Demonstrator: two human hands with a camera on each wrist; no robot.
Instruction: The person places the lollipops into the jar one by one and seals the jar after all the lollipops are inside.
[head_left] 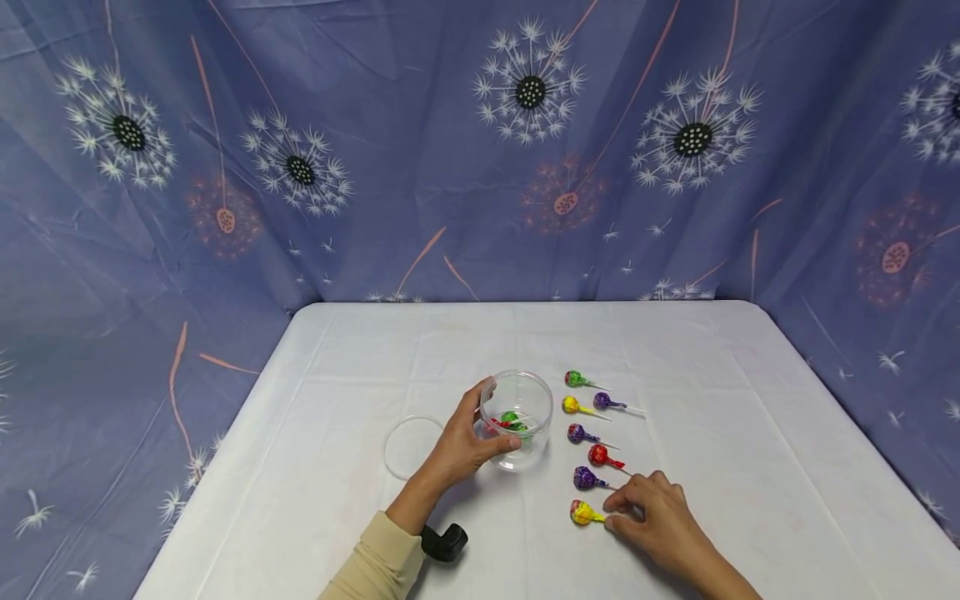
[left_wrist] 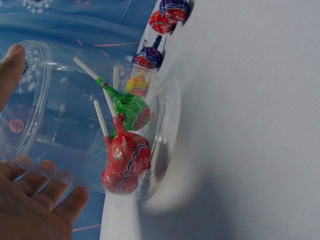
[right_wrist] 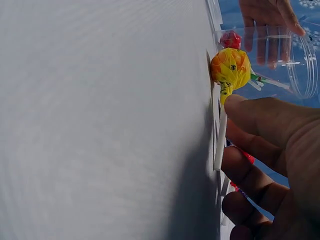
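Observation:
My left hand [head_left: 459,446] holds a clear plastic jar [left_wrist: 75,160] around its side, thumb in front. The open mouth tips toward me. Inside the jar lie several wrapped lollipops, among them a green lollipop [left_wrist: 131,111] and a red lollipop [left_wrist: 129,152]. On the right, my right hand [head_left: 663,518] pinches the stick of a yellow lollipop [right_wrist: 231,67] between thumb and index finger, just below the wrapper. Its ball is close to the white cloth. Just beyond it lie a purple lollipop [head_left: 586,477] and a red-wrapped lollipop [head_left: 602,455].
Farther back in the loose column are another purple lollipop [head_left: 577,432], a second yellow lollipop [head_left: 571,405] and a green-wrapped lollipop [head_left: 574,378]. Left of the jar a clear round lid [head_left: 386,450] lies flat. A black object [head_left: 447,543] sits by my left sleeve.

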